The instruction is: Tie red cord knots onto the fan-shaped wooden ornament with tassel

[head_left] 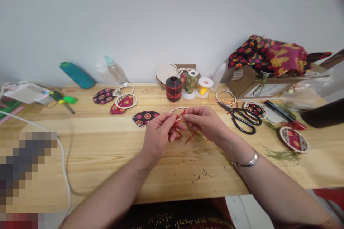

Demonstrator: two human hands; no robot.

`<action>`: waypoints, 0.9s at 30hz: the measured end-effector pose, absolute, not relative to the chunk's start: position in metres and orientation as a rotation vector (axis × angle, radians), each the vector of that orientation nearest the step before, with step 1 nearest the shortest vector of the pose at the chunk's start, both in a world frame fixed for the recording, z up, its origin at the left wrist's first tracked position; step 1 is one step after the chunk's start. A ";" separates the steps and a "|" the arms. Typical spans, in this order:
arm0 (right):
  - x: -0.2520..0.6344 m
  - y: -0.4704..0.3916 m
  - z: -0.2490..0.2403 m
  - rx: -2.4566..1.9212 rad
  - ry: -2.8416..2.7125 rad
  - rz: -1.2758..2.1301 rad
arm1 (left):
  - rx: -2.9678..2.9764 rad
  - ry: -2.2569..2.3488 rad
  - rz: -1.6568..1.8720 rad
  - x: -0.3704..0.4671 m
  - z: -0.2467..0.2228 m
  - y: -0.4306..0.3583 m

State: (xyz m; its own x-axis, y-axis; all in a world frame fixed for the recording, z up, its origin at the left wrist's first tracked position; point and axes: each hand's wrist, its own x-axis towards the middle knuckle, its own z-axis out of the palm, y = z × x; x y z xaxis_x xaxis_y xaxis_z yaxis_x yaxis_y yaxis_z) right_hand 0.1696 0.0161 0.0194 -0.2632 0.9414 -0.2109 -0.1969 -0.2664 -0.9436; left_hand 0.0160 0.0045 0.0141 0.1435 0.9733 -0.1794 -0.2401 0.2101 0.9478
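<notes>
Both hands meet over the middle of the wooden table, pinching a red cord (177,131). My left hand (160,127) closes thumb and fingers on it from the left. From the right, my right hand (201,120) pinches it close by, and a loose end hangs below. A pale ring-shaped frame (179,108) shows partly behind the fingertips; whether the cord is joined to it is hidden. Just beyond stands a spool of red and black cord (173,89), with a thread rising from its top. A patterned fabric piece (146,117) lies beside my left hand.
Black-handled scissors (243,118) lie right of my right hand. A green thread spool (191,84) and a yellow thread spool (205,87) stand at the back. A cardboard box (258,87) holding patterned cloth (268,53) is at back right. A white cable (63,164) crosses the left side.
</notes>
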 end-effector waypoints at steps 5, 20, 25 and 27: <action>0.169 0.016 0.020 -1.088 -1.066 1.664 | 0.936 1.030 1.097 0.016 0.013 0.005; 0.168 0.015 0.020 -1.102 -1.076 1.645 | 1.025 1.027 1.033 0.016 0.012 0.004; 0.167 0.016 0.021 -1.114 -1.062 1.645 | 1.004 1.028 1.050 0.016 0.012 0.004; 0.167 0.016 0.022 -1.108 -1.049 1.653 | 0.997 1.023 1.055 0.015 0.012 0.003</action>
